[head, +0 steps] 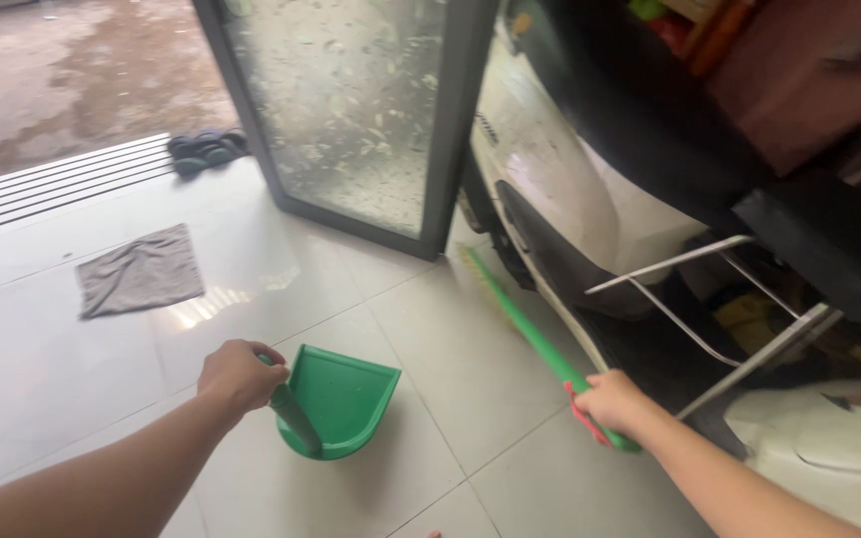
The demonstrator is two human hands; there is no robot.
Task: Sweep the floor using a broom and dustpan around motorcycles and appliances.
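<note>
My left hand [238, 374] grips the upright handle of a green dustpan [343, 399] that rests on the white tiled floor, its open mouth facing right. My right hand [613, 402] is closed around the green broom handle [525, 324], near a red grip. The broom stretches away to the upper left, its yellowish bristles [470, 261] touching the floor beside the corner of a glass door and the scooter's wheel.
A white scooter [560, 189] with a metal side stand [710, 299] is parked on the right. A dark-framed glass door [361, 110] stands open ahead. A grey rag [140, 270] lies on the tiles at left; dark sandals [206, 151] sit by the threshold.
</note>
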